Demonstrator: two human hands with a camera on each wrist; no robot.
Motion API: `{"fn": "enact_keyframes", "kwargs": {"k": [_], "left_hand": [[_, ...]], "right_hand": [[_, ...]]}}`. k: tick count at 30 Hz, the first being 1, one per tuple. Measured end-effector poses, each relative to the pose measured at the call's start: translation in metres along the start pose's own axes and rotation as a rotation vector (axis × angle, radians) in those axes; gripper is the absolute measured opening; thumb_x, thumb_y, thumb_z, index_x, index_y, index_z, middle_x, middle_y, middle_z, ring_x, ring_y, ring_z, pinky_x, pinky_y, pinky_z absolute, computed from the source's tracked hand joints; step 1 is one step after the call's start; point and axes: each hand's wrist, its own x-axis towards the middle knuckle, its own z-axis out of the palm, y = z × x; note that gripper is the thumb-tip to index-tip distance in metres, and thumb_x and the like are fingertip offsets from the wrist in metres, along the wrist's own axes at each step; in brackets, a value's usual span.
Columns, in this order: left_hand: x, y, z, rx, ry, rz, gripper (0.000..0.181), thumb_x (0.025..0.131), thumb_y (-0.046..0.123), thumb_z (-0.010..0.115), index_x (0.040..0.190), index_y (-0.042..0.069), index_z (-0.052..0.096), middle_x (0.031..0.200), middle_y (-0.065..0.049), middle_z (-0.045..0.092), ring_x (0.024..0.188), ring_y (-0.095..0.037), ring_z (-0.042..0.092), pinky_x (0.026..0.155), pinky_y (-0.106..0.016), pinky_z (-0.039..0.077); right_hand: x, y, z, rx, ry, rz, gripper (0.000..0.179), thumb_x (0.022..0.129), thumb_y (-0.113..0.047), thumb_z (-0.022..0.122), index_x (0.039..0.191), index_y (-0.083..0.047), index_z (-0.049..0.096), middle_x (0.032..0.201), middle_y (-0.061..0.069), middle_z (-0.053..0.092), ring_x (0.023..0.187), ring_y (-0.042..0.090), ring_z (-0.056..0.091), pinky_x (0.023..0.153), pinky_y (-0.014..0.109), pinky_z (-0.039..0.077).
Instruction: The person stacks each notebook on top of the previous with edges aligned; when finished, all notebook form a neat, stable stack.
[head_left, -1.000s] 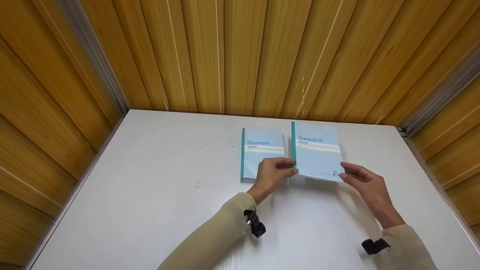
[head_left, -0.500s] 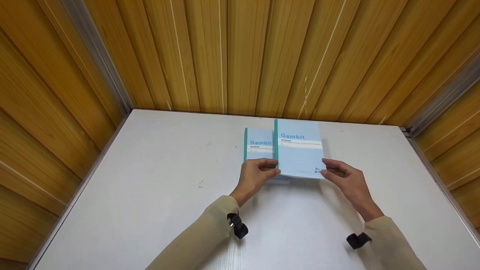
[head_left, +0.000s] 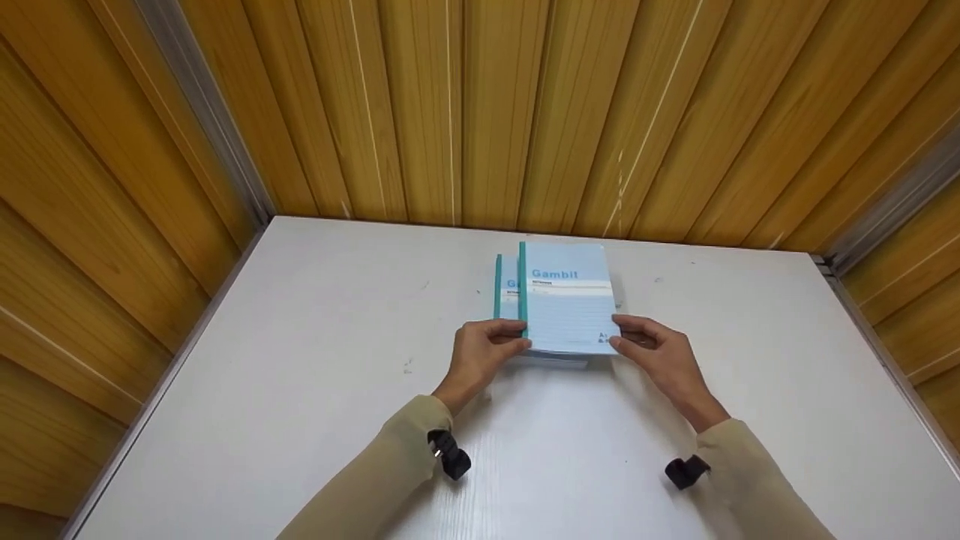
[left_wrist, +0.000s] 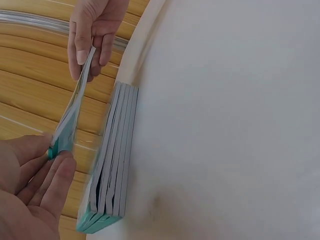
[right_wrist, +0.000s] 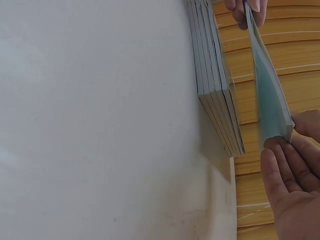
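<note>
A light blue notebook with a green spine and "Gambit" on its cover is held up between both hands. My left hand pinches its spine edge near the lower corner, thumb on top and fingers beneath. At the opposite corner my right hand pinches the page edge the same way. Below lies a stack of several like notebooks on the table, partly hidden by the held one in the head view. Both wrist views show a gap between the held notebook and the stack, with the held one sagging slightly.
The white table reaches back to a wall of yellow wood-look panels, with more panels at both sides. Small dark marks dot the tabletop. Each wrist wears a black strap over a beige sleeve.
Both hands have carried the notebook leftward, from beside the stack to over it. It now covers most of the stack in the head view.
</note>
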Motion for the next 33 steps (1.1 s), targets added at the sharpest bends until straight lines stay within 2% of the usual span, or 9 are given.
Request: {"fn": "enact_keyframes", "kwargs": {"k": [7,11,16,22,26,30,33], "left_hand": [[-0.003,-0.005,-0.011,0.039,0.007,0.006,0.024,0.091,0.006,0.085,0.115,0.004,0.082,0.105,-0.005,0.080,0.093,-0.014,0.076,0.082,-0.025,0.061],[-0.003,-0.007,-0.015,0.052,0.019,0.008,0.024,0.090,0.004,0.085,0.114,0.002,0.082,0.104,-0.006,0.080,0.092,-0.016,0.076,0.081,-0.025,0.061],[-0.004,-0.012,-0.019,0.101,0.029,-0.012,0.023,0.091,0.004,0.084,0.114,0.004,0.082,0.105,-0.005,0.079,0.093,-0.014,0.073,0.080,-0.024,0.060],[-0.004,-0.014,-0.022,0.143,0.043,0.000,0.021,0.091,0.004,0.084,0.112,0.005,0.083,0.106,-0.004,0.079,0.093,-0.014,0.071,0.081,-0.026,0.060],[-0.005,-0.015,-0.023,0.165,0.039,0.026,0.019,0.091,0.004,0.084,0.110,0.004,0.083,0.104,-0.005,0.079,0.091,-0.014,0.071,0.078,-0.026,0.060],[-0.007,-0.016,-0.024,0.178,0.038,0.052,0.018,0.091,0.004,0.083,0.109,0.004,0.084,0.102,-0.004,0.079,0.089,-0.014,0.070,0.076,-0.025,0.060],[-0.008,-0.020,-0.025,0.203,0.040,0.105,0.016,0.092,0.006,0.084,0.107,0.004,0.084,0.101,-0.005,0.078,0.088,-0.016,0.072,0.076,-0.026,0.061]], "right_hand": [[0.003,-0.007,0.013,0.008,-0.006,-0.013,0.046,0.100,-0.018,0.078,0.140,0.002,0.067,0.138,0.019,0.066,0.116,0.017,0.064,0.091,0.014,0.052],[0.006,-0.002,0.019,-0.007,-0.007,-0.011,0.046,0.099,-0.022,0.079,0.139,-0.002,0.068,0.137,0.016,0.068,0.118,0.022,0.064,0.092,0.014,0.052],[0.007,-0.001,0.026,-0.024,-0.012,0.003,0.045,0.099,-0.021,0.079,0.139,-0.003,0.069,0.134,0.015,0.069,0.118,0.027,0.064,0.091,0.014,0.052],[0.006,0.000,0.031,-0.059,-0.021,-0.013,0.044,0.099,-0.016,0.079,0.139,-0.001,0.069,0.132,0.015,0.070,0.117,0.029,0.066,0.091,0.014,0.051],[0.006,0.002,0.033,-0.095,-0.028,-0.048,0.042,0.098,-0.012,0.079,0.137,0.000,0.070,0.131,0.015,0.070,0.117,0.029,0.067,0.093,0.015,0.052],[0.004,0.003,0.035,-0.138,-0.045,-0.087,0.040,0.097,-0.009,0.079,0.135,-0.001,0.071,0.129,0.014,0.069,0.117,0.031,0.068,0.096,0.023,0.055],[0.003,0.004,0.036,-0.150,-0.054,-0.113,0.038,0.097,-0.008,0.080,0.133,-0.001,0.072,0.129,0.014,0.069,0.117,0.033,0.069,0.097,0.029,0.057]]}}
